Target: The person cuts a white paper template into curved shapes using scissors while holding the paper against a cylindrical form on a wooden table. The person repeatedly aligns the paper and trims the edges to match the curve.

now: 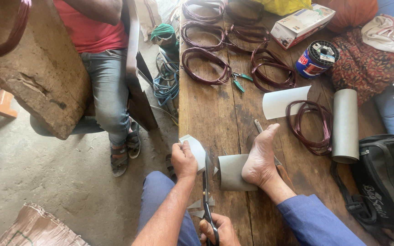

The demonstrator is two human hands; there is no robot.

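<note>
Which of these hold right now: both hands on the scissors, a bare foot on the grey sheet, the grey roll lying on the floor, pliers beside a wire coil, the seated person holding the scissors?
1. Both hands grip the long metal scissors. False: only the right hand does; the left hand holds a small pale grey sheet piece.
2. A bare foot rests on a flat grey sheet. True.
3. The grey rolled sheet lies on the floor. False: it lies on the wooden table.
4. Green-handled pliers lie beside a dark red wire coil. True.
5. The seated person in jeans holds the scissors. False.
</note>
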